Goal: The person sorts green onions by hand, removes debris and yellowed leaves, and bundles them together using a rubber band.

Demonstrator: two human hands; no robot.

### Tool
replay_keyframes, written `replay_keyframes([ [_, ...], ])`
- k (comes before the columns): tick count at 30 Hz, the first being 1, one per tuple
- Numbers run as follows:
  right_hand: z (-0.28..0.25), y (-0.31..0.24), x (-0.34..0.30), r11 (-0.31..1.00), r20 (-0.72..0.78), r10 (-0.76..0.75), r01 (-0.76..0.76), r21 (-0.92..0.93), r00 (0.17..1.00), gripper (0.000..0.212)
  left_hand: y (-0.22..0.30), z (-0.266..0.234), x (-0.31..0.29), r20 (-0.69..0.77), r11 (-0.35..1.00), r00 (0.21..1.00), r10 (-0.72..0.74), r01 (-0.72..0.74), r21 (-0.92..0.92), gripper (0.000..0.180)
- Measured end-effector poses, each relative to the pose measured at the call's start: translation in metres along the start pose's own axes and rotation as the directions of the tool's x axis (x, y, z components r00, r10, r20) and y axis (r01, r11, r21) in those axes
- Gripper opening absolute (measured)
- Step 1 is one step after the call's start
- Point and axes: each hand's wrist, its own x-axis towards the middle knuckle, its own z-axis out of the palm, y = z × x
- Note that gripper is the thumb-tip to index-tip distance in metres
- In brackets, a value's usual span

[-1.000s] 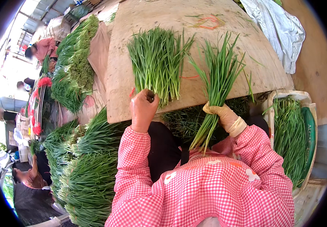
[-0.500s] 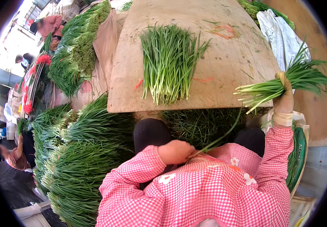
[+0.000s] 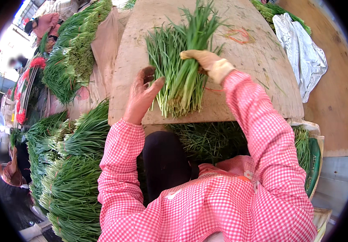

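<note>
- The right hand (image 3: 207,62), in a pale glove, has its fingers wrapped around a small bunch of green chives (image 3: 194,52), gripping it about midway along the stalks.
- That bunch lies on top of a bigger pile of chives (image 3: 170,76) spread on the wooden board (image 3: 258,76); both run lengthwise away from the person, pale root ends toward the body, leaf tips toward the far edge of the board.
- The left hand (image 3: 141,94) is bare, fingers open and held loosely together, thumb spread, pressed flat against the left flank of the pile near the root ends.
- The pile thus sits between the two hands: just to the right of the left fingers and under the right hand.
- The left hand is the one nearer the root ends; the right sits farther up the stalks.
- More bundled chives (image 3: 73,169) are stacked to the person's left, beside the board and well below it.
</note>
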Motion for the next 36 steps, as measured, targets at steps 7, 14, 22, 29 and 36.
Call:
replay_keyframes([
  [7,0.033,0.025,0.043,0.914,-0.129,0.061,-0.107,-0.39,0.99,0.055,-0.011,0.047,0.03,0.042,0.795,0.999,-0.033,0.0,0.606,0.098],
  [14,0.001,0.004,-0.024,0.93,-0.024,-0.257,0.241,-0.277,0.966,0.054,-0.035,0.066,0.02,-0.083,0.66,0.994,-0.067,0.106,0.743,0.103],
  [22,-0.005,0.122,-0.067,0.723,-0.008,-0.434,0.343,-0.599,0.901,0.055,-0.031,0.077,0.022,-0.119,0.543,0.992,-0.045,0.124,0.831,0.104],
  [29,0.056,0.122,-0.073,0.446,0.095,-0.474,0.332,-0.831,0.875,0.056,-0.05,0.088,0.024,-0.076,0.742,0.997,0.016,0.039,0.669,0.1],
  [36,-0.01,0.085,-0.157,0.696,0.131,-0.195,0.231,-0.68,0.972,0.054,-0.052,0.093,0.032,-0.075,0.75,0.994,0.076,-0.007,0.662,0.087],
])
